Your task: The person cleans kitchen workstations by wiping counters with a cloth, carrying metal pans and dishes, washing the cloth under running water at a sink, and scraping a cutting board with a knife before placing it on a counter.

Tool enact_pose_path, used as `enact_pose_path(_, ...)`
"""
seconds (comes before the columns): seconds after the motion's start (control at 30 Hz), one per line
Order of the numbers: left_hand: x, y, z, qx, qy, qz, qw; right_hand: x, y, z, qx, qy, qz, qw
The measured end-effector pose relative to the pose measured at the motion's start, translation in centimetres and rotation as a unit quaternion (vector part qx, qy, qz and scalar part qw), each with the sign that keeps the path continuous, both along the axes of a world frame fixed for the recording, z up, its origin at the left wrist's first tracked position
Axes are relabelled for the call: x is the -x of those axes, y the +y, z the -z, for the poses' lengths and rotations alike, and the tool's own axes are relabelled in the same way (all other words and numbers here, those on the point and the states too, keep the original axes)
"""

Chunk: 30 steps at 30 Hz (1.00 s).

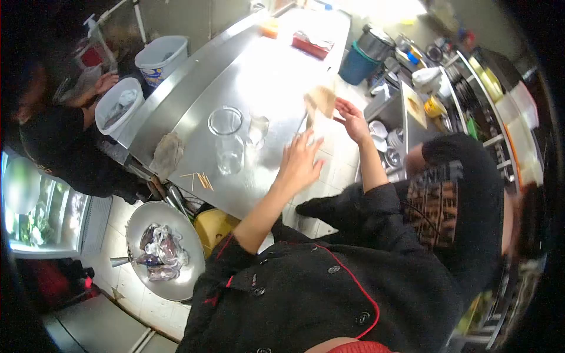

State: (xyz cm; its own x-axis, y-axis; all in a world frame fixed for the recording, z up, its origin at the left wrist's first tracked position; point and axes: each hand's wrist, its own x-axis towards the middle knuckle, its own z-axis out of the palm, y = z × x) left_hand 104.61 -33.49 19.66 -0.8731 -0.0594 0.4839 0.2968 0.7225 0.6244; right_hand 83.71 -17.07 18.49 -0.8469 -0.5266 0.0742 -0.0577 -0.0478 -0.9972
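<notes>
My left hand [299, 163] is over the near right edge of the steel table, fingers spread and slightly blurred. Beyond it, my right hand [353, 120] has its fingers stretched out, the tips beside a blurred brown piece [321, 99] that looks like paper or cardboard. Whether they touch it I cannot tell. To the left of my left hand stand a clear glass jar [229, 154] with a wide round rim and a smaller clear glass [258, 130]. Several thin wooden sticks [204, 180] and a crumpled cloth [168, 154] lie farther left.
A large metal bowl [135, 235] holding squid-like seafood is at lower left. White buckets [163, 53] stand past the steel table [194, 94], near another person [65, 135]. A person in a black shirt [459, 200] is close on my right, before shelves [500, 138]. A red tray [312, 46] sits at the far end.
</notes>
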Motion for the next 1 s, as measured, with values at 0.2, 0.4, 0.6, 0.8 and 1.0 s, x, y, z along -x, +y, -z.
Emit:
enact_pose_path(0.2, 4.8, 0.1, 11.6, -0.107, -0.209, 0.048, 0.971, 15.4, -6.7, 18.4, -0.34, 0.224, -0.002, 0.913)
enact_pose_path(0.4, 14.0, -0.5, 16.6, -0.282, -0.221, -0.104, 0.928, 12.0, -16.9, 25.5, -0.484, 0.347, -0.058, 0.801)
enact_pose_path(0.6, 18.9, -1.2, 15.3, -0.323, -0.26, -0.176, 0.893, 18.6, -13.9, 14.1, -0.453, 0.335, -0.369, 0.739)
enact_pose_path(0.8, 16.5, -1.3, 16.7, -0.469, -0.238, -0.227, 0.82, 42.3, -11.3, 23.7, -0.566, 0.353, 0.099, 0.738)
enact_pose_path(1.0, 17.8, -0.1, 17.1, -0.537, -0.17, -0.262, 0.783, 27.6, -16.4, 17.4, -0.68, 0.467, -0.067, 0.561)
